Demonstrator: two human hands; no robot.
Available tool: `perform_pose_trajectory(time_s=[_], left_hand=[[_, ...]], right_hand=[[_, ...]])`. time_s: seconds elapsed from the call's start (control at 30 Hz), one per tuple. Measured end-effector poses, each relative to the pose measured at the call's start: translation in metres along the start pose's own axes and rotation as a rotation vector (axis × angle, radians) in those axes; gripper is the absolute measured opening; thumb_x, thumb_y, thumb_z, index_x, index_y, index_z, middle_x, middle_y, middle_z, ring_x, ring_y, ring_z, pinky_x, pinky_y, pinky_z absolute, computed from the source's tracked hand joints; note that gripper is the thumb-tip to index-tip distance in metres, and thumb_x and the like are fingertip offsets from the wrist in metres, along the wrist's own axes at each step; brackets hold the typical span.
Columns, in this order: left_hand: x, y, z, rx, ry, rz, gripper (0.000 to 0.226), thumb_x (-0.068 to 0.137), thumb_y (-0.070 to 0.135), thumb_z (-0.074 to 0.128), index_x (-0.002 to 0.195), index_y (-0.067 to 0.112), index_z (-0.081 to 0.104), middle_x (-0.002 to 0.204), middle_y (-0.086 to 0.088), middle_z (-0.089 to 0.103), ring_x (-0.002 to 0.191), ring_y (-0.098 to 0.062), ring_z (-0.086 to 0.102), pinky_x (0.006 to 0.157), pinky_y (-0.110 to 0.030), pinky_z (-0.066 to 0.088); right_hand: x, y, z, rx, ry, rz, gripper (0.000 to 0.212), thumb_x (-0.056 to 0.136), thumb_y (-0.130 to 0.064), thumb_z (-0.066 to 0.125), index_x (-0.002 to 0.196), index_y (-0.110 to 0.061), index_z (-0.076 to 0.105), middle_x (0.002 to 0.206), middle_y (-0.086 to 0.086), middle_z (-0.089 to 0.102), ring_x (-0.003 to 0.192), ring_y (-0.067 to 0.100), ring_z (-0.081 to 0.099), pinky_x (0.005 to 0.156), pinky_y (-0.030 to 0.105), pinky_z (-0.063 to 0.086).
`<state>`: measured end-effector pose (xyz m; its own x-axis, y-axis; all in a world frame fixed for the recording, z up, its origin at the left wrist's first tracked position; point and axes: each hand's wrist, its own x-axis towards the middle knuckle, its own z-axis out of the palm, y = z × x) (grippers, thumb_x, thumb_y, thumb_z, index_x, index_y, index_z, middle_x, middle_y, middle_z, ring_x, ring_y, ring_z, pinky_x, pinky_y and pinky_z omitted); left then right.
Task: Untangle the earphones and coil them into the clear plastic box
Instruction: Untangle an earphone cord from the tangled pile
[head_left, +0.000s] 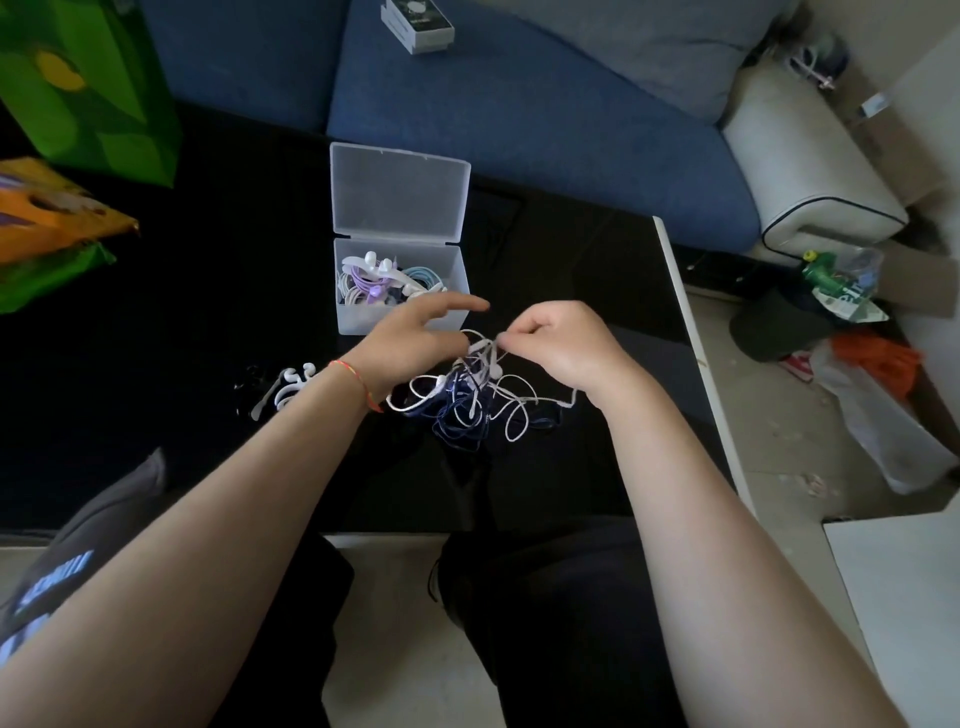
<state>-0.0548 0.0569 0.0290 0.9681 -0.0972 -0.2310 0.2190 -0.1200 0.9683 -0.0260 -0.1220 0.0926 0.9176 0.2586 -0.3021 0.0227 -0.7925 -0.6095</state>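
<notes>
A tangle of white and dark blue earphone cords (470, 402) hangs just above the black table (208, 312), held up between both hands. My right hand (558, 345) pinches a white cord at the top of the tangle. My left hand (421, 340) holds the tangle from the left, its index finger pointing out straight. Behind the hands stands the clear plastic box (400, 317), lid (399, 192) open and upright, with coiled white, purple and light blue earphones (382, 283) inside. Another white earphone piece (283, 389) lies on the table left of my left wrist.
Green and orange bags (78, 130) stand at the table's far left. A blue sofa (519, 119) runs behind the table, with a small white box (418, 23) on it. The table's white right edge (691, 338) borders a floor littered with bags and a bottle (831, 280).
</notes>
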Motion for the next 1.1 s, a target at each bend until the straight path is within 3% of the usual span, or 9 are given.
perform_pose_trajectory(time_s=[0.13,0.3,0.37,0.43,0.57,0.67,0.83,1.0,1.1], left_hand=[[0.001,-0.005,0.007,0.12,-0.082,0.08,0.031,0.081,0.01,0.073,0.11,0.02,0.07,0.106,-0.004,0.072,0.103,-0.019,0.067,0.098,-0.037,0.051],[0.011,-0.021,-0.001,0.367,0.224,0.039,0.028,0.084,0.011,0.071,0.111,0.019,0.066,0.11,-0.002,0.066,0.1,-0.02,0.063,0.088,-0.03,0.049],[0.014,-0.025,-0.004,0.475,0.269,-0.018,0.034,0.084,0.004,0.063,0.116,0.017,0.062,0.122,-0.01,0.058,0.108,-0.027,0.058,0.09,-0.031,0.047],[0.013,-0.026,-0.004,0.48,0.282,-0.038,0.043,0.084,0.003,0.06,0.125,0.015,0.057,0.13,-0.013,0.05,0.116,-0.029,0.053,0.099,-0.035,0.044],[0.005,-0.008,0.004,0.382,0.178,0.26,0.056,0.082,0.003,0.065,0.135,0.02,0.054,0.13,0.001,0.053,0.121,-0.01,0.046,0.101,-0.02,0.035],[0.002,-0.002,0.011,0.323,0.035,0.323,0.036,0.085,0.007,0.071,0.118,0.022,0.066,0.105,0.013,0.064,0.096,0.007,0.056,0.086,-0.007,0.039],[0.006,-0.005,0.005,0.355,0.153,0.193,0.014,0.082,0.029,0.079,0.089,0.029,0.067,0.086,0.011,0.064,0.076,0.0,0.058,0.074,-0.016,0.045],[0.004,-0.009,0.0,0.45,0.083,0.086,0.017,0.08,0.029,0.081,0.073,0.023,0.066,0.065,0.007,0.054,0.06,-0.007,0.048,0.065,-0.022,0.041],[0.007,-0.012,0.0,0.463,0.119,0.063,0.038,0.085,0.043,0.072,0.066,0.012,0.063,0.054,0.007,0.045,0.057,-0.013,0.043,0.065,-0.031,0.038]], right_hand=[[-0.003,-0.009,0.001,0.201,0.033,-0.105,0.012,0.095,-0.021,0.065,0.098,-0.019,0.077,0.066,-0.025,0.064,0.066,-0.013,0.058,0.06,0.006,0.043],[0.004,-0.001,-0.005,0.057,0.683,-0.064,0.014,0.095,-0.024,0.062,0.086,-0.02,0.072,0.079,-0.011,0.067,0.072,0.005,0.061,0.061,0.02,0.043],[0.006,0.006,-0.005,-0.03,0.593,-0.002,0.016,0.096,-0.024,0.059,0.085,-0.018,0.068,0.08,-0.009,0.066,0.068,0.008,0.06,0.055,0.02,0.039],[0.007,0.01,-0.002,-0.132,0.319,0.041,0.019,0.095,-0.02,0.058,0.087,-0.01,0.072,0.077,-0.004,0.07,0.065,0.016,0.062,0.054,0.02,0.04],[-0.001,-0.001,0.001,-0.048,0.03,-0.044,0.014,0.094,-0.021,0.062,0.088,-0.021,0.075,0.057,-0.015,0.063,0.049,0.001,0.051,0.049,0.017,0.04],[-0.002,-0.011,0.003,0.183,0.127,-0.16,0.012,0.091,-0.018,0.066,0.086,-0.019,0.077,0.081,-0.003,0.073,0.075,0.004,0.064,0.066,0.013,0.047],[-0.003,-0.009,-0.002,0.34,0.615,-0.149,0.012,0.092,-0.014,0.062,0.092,-0.018,0.074,0.084,-0.009,0.069,0.079,0.001,0.063,0.068,0.012,0.048],[0.005,0.01,-0.006,-0.041,0.441,0.082,0.014,0.099,-0.021,0.056,0.102,-0.018,0.07,0.095,-0.005,0.067,0.075,0.005,0.059,0.059,0.017,0.041],[0.006,0.013,-0.004,-0.23,0.335,0.149,0.026,0.098,-0.014,0.055,0.121,-0.017,0.067,0.123,0.004,0.06,0.105,0.019,0.06,0.078,0.027,0.049]])
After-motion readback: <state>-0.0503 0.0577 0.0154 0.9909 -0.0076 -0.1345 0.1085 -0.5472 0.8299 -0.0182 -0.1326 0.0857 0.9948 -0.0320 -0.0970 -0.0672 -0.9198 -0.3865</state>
